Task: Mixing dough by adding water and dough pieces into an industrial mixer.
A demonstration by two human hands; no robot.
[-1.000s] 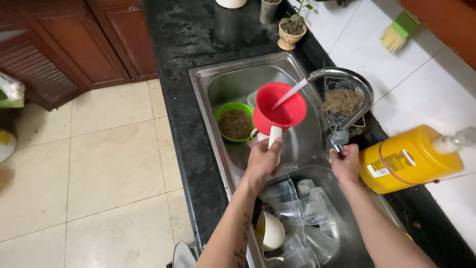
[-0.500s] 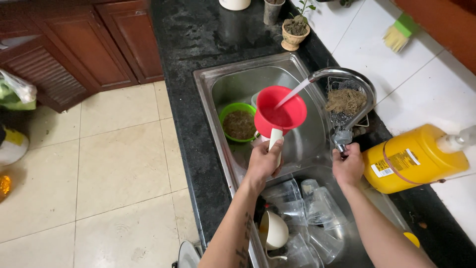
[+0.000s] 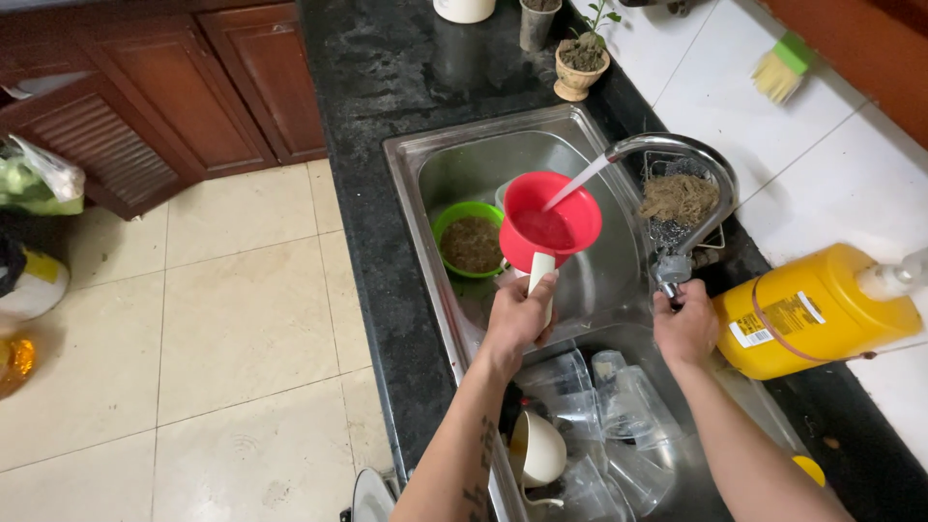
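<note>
My left hand [image 3: 519,316] grips the white handle of a red cup [image 3: 549,227] and holds it over the steel sink [image 3: 416,164]. Water streams into the cup from the curved steel tap [image 3: 677,150]. My right hand [image 3: 684,327] is closed on the tap's handle at its base. A green bowl [image 3: 471,240] with brownish contents sits in the sink just left of the cup.
Several clear glasses [image 3: 619,396] and a cream mug [image 3: 538,449] lie in the near basin. A yellow jug [image 3: 807,309] lies at the right, a wire basket with a scourer [image 3: 680,198] behind the tap. Potted plant [image 3: 578,63], black counter [image 3: 387,68], wooden cabinets [image 3: 145,106], tiled floor.
The hands, cup and running water hold the same position; only the view has drifted slightly.
</note>
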